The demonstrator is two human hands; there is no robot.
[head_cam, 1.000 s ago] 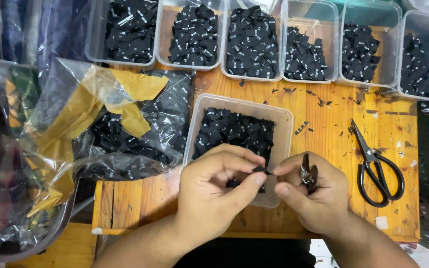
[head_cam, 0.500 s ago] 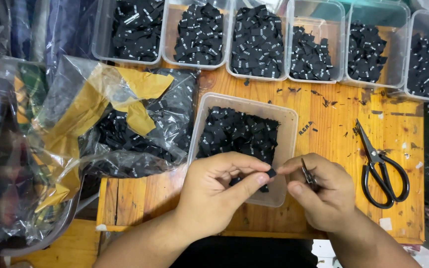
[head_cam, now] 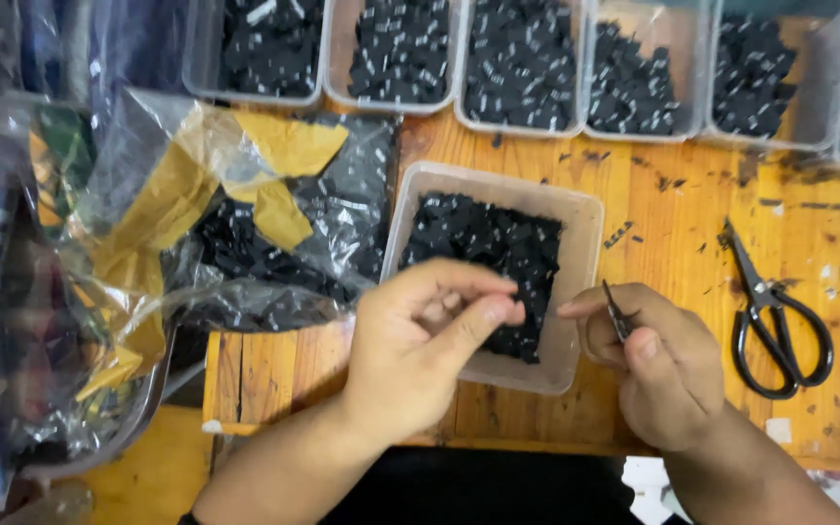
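Both hands hover over the near edge of a shallow, clear plastic tray [head_cam: 576, 292] filled with small black pieces [head_cam: 483, 248] flecked with white. The left hand [head_cam: 420, 350] is curled, thumb pressed toward the fingertips in a pinch above the tray's near end; whether anything sits between them I cannot tell, as the fingers blur. The right hand [head_cam: 658, 365] is loosely closed around a small dark metal tool [head_cam: 617, 313], its thin tip sticking up between thumb and forefinger, just right of the tray. The two hands are close but not touching.

Right of the right hand, black-handled scissors [head_cam: 765, 311] lie flat on the orange wooden bench [head_cam: 682, 204], blades shut and pointing away from the person. Black scraps dot the wood beyond them. Left of the left hand, a crumpled clear plastic bag [head_cam: 245, 233] with yellow paper patches [head_cam: 284, 146] holds more black pieces, touching the tray's left wall. Beyond both hands, along the far edge of the bench, stands a row of clear plastic tubs [head_cam: 527, 117] side by side, each heaped with the same black pieces.
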